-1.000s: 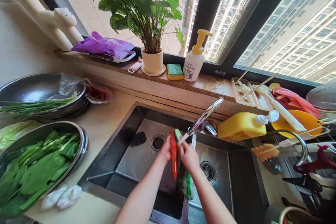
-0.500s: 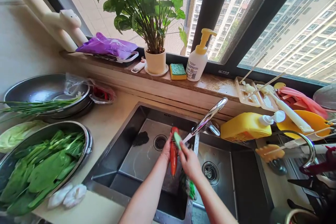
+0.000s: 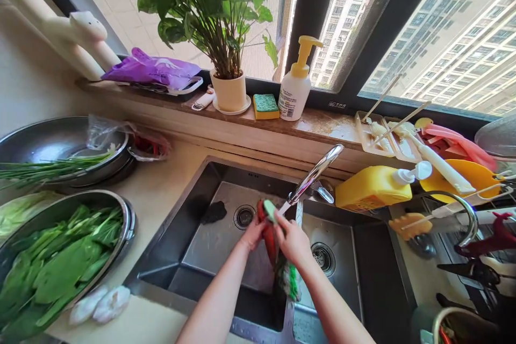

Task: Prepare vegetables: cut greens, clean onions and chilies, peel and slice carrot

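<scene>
Over the steel sink (image 3: 201, 258) my left hand (image 3: 252, 234) is wrapped round an orange carrot (image 3: 269, 239), held upright under the tap (image 3: 314, 174). My right hand (image 3: 294, 242) grips a green-handled brush (image 3: 269, 209) against the carrot's top, with its green and white bristles (image 3: 291, 278) hanging below the hand. Both hands touch the carrot from either side.
A steel bowl (image 3: 129, 220) of green leaves and another bowl (image 3: 24, 137) with chives stand on the left counter, garlic bulbs (image 3: 100, 303) near the edge. On the sill: potted plant (image 3: 229, 91), sponge (image 3: 266, 106), soap pump (image 3: 294, 91). Yellow bottle (image 3: 373, 188) and dish rack at right.
The carrot has sunk lower between my hands, and my left hand has closed more round it. The brush head stays at the carrot's top. The view shifted slightly.
</scene>
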`<act>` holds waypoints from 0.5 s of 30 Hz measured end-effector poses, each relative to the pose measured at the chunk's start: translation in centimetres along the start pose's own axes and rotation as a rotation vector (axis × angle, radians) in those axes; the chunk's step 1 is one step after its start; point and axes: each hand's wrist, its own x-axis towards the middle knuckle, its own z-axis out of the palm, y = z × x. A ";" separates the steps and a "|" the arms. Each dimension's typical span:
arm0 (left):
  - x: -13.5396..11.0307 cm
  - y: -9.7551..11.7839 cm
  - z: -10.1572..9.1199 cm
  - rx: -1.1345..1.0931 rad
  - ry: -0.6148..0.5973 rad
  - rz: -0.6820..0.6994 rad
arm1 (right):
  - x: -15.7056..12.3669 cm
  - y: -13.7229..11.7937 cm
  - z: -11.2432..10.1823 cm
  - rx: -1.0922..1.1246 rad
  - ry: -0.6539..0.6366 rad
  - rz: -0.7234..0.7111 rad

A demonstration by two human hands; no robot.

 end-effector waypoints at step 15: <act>1.2 2.1 0.1 -0.337 0.172 0.155 | -0.1 0.2 4.1 0.314 0.027 0.066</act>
